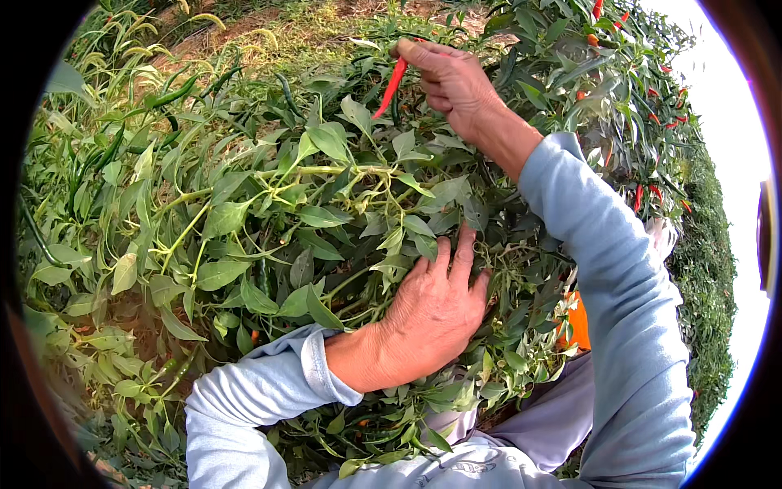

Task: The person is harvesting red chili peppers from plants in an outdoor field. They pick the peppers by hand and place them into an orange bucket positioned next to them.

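Note:
Up at the top of the view, my right hand (455, 88) pinches a long red chili pepper (391, 88) between thumb and fingers, its tip pointing down and left. Lower down, my left hand (434, 312) rests back-up against the leafy chili plant (330, 214), fingers spread and pushed among the leaves. Foliage hides some of its fingertips, and no pepper shows in it. A leafy branch (317, 170) stretches across the plant just above and left of that hand.
Green chilies (177, 93) hang at the left. Red chilies (639, 198) dot the plants on the right. An orange object (574, 323), partly hidden by leaves, stands beside my right sleeve. Seeding grass (137, 52) grows at the upper left, with my legs (547, 409) close below the plant.

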`<action>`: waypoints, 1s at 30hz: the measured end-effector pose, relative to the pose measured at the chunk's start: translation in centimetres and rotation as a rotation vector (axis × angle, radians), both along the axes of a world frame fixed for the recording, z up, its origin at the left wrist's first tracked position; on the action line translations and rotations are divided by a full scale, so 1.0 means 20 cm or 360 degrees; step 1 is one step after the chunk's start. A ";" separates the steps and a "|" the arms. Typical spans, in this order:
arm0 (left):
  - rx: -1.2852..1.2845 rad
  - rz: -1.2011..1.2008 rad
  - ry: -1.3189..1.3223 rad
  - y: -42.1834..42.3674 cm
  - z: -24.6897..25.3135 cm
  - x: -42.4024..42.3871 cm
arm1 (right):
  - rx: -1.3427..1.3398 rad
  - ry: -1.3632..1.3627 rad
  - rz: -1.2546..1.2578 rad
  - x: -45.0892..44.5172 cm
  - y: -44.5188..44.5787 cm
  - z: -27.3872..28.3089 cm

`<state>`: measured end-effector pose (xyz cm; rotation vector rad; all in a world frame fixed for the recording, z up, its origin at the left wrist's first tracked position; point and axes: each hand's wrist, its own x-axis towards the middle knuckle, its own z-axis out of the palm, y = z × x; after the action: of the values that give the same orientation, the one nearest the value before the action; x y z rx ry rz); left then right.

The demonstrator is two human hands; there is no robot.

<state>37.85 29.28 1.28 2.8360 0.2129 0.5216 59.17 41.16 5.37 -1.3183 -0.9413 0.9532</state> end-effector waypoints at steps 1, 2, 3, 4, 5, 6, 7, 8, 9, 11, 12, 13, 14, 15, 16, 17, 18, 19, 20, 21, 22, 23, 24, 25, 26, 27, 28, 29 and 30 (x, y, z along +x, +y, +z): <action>0.0020 -0.0015 -0.0004 -0.01 -0.01 0.00 | -0.0044 0.0405 -0.0026 0.04 -0.01 0.05; 0.0082 -0.0029 0.0032 -0.02 -0.02 0.00 | 0.0067 0.0574 0.0037 0.07 -0.03 0.07; 0.0126 -0.0049 0.0055 -0.03 -0.02 -0.01 | 0.0160 0.0693 0.0017 0.10 -0.05 0.10; 0.0177 -0.0068 0.0073 -0.04 -0.03 -0.02 | 0.0201 0.1058 0.0243 0.11 -0.08 0.12; 0.0226 -0.0081 0.0090 -0.05 -0.04 -0.02 | 0.0119 0.0993 0.0142 0.11 -0.12 0.14; 0.0315 -0.0092 0.0142 -0.06 -0.05 -0.03 | 0.0083 0.1152 0.0202 0.10 -0.17 0.14; 0.0353 -0.0043 0.0137 -0.07 -0.06 -0.03 | 0.0056 0.1308 0.0260 0.08 -0.22 0.16; 0.0356 -0.0066 0.0178 -0.07 -0.07 -0.04 | 0.0000 0.1315 0.0251 0.06 -0.29 0.16; 0.0376 -0.0080 0.0196 -0.06 -0.08 -0.05 | -0.0053 0.1323 0.0243 0.04 -0.36 0.18; 0.0395 -0.0098 0.0253 -0.05 -0.08 -0.06 | -0.0157 0.1464 0.0369 0.01 -0.52 0.22; 0.0428 -0.0092 0.0264 -0.05 -0.09 -0.07 | -0.0192 0.1497 0.0582 0.00 -0.58 0.24; 0.0464 -0.0082 0.0272 -0.05 -0.09 -0.07 | -0.0224 0.1520 0.0800 0.00 -0.64 0.25; 0.0448 -0.0091 0.0256 -0.05 -0.09 -0.07 | -0.0230 0.1381 0.0688 -0.01 -0.72 0.27; 0.0472 -0.0076 0.0264 -0.05 -0.09 -0.07 | -0.0220 0.1268 0.0611 -0.02 -0.83 0.29; 0.0497 -0.0077 0.0275 -0.05 -0.09 -0.08 | -0.0238 0.1160 0.0579 -0.02 -0.90 0.31; 0.0520 -0.0081 0.0274 -0.05 -0.09 -0.08 | -0.0258 0.1092 0.0508 -0.02 -0.97 0.32; 0.0509 -0.0111 0.0218 -0.05 -0.10 -0.08 | -0.0246 0.0912 0.0477 -0.01 -1.03 0.32; 0.0538 -0.0084 0.0142 -0.05 -0.10 -0.08 | -0.0231 0.0746 0.0442 0.01 -1.09 0.33; 0.0606 -0.0114 0.0094 -0.05 -0.11 -0.08 | -0.0318 0.0603 0.0306 0.02 -1.16 0.33; 0.0676 -0.0142 0.0046 -0.05 -0.11 -0.08 | -0.0385 0.0470 0.0191 0.03 -1.22 0.33; 0.0693 -0.0136 0.0057 -0.05 -0.10 -0.08 | -0.0432 0.0421 0.0195 0.06 -1.27 0.32; 0.0692 -0.0150 0.0055 -0.04 -0.09 -0.09 | -0.0472 0.0375 0.0207 0.09 -1.31 0.31; 0.0690 -0.0166 0.0053 -0.04 -0.07 -0.09 | -0.0526 0.0412 0.0104 0.12 -1.37 0.30; 0.0693 -0.0189 0.0053 -0.04 -0.05 -0.10 | -0.0661 0.0267 0.0032 0.16 -1.45 0.30; 0.0781 -0.0274 0.0094 -0.01 -0.02 -0.11 | -0.0733 0.0071 -0.0093 0.20 -1.53 0.30; 0.0736 -0.0242 -0.0028 0.02 0.01 -0.10 | -0.0762 -0.0106 -0.0183 0.25 -1.62 0.30; 0.0726 -0.0234 -0.0017 0.05 0.05 -0.12 | -0.0860 -0.0252 -0.0333 0.32 -1.72 0.32; 0.0733 -0.0215 0.0021 0.06 0.09 -0.13 | -0.0857 -0.0344 -0.0398 0.39 -1.85 0.34; 0.0598 -0.0182 0.0012 0.10 0.13 -0.15 | -0.0957 -0.0531 -0.0631 0.45 -1.98 0.35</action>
<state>34.92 31.25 3.90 3.1881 -0.0536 0.5795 68.26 1.63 12.29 -2.1323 -0.6083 0.7366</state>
